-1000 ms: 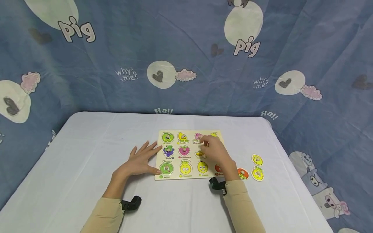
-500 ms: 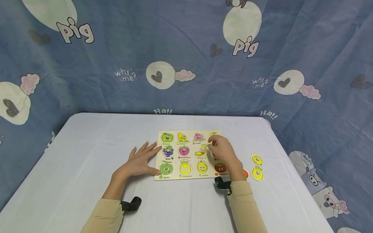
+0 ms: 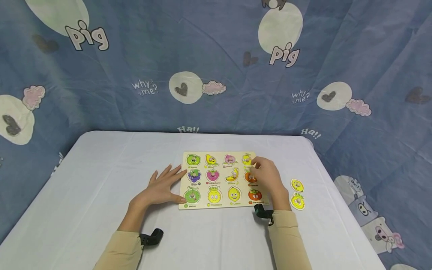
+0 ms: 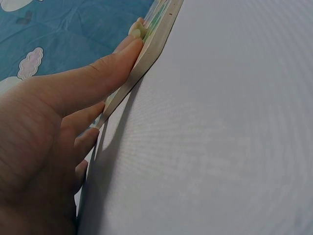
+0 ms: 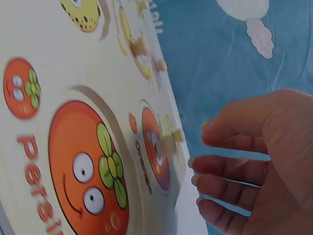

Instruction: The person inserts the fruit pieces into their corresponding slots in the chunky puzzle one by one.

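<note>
A wooden fruit puzzle board (image 3: 222, 153) lies on the white table, bearing knobbed pieces such as a banana piece (image 3: 233, 174) and an orange piece (image 5: 154, 142). My left hand (image 3: 158, 190) rests at the board's left edge, fingers spread and thumb on the front left corner beside the melon piece (image 3: 192, 195). Over the board's right edge hovers my right hand (image 3: 269, 175), its fingers loosely bent, with nothing between them. In the right wrist view they are apart from the orange piece's knob. The persimmon recess (image 5: 80, 166) shows its printed picture with no knob.
Two loose pieces, a lemon (image 3: 297, 185) and a pineapple (image 3: 297, 201), lie on the table (image 3: 337, 225) right of the board. A blue patterned cloth (image 3: 216, 48) hangs behind the table.
My right hand has moved to the right, away from the banana piece, which is now in plain view in the board. My right wrist now hides the loose persimmon piece. My left hand stays put.
</note>
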`<action>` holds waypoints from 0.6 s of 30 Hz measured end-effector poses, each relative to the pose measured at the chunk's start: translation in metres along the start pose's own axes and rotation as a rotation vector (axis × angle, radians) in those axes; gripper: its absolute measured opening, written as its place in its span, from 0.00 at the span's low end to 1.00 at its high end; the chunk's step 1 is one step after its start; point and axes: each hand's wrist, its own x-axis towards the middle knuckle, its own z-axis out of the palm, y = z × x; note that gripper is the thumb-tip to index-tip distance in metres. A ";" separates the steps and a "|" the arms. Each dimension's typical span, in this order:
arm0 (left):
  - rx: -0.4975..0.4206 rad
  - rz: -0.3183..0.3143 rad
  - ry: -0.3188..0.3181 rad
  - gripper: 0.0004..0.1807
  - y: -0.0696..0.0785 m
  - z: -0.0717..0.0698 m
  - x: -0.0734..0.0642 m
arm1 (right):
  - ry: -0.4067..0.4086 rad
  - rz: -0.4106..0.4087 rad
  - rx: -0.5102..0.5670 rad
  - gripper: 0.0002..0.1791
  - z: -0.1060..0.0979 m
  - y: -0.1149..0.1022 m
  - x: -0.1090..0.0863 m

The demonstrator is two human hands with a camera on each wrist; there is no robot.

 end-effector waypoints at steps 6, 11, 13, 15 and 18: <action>-0.007 0.003 0.000 0.61 -0.001 0.001 0.000 | 0.008 0.022 -0.014 0.14 -0.004 0.007 0.001; -0.007 0.007 0.004 0.61 -0.002 0.001 0.000 | 0.012 0.042 -0.026 0.13 -0.009 0.013 0.002; -0.006 0.008 0.003 0.61 -0.002 0.001 0.000 | 0.012 0.051 -0.029 0.13 -0.011 0.015 0.001; -0.004 0.010 0.002 0.61 -0.002 0.001 0.001 | 0.009 0.066 -0.033 0.14 -0.013 0.017 0.001; 0.000 0.011 0.002 0.61 -0.002 0.001 0.001 | 0.006 0.100 -0.038 0.15 -0.017 0.020 -0.001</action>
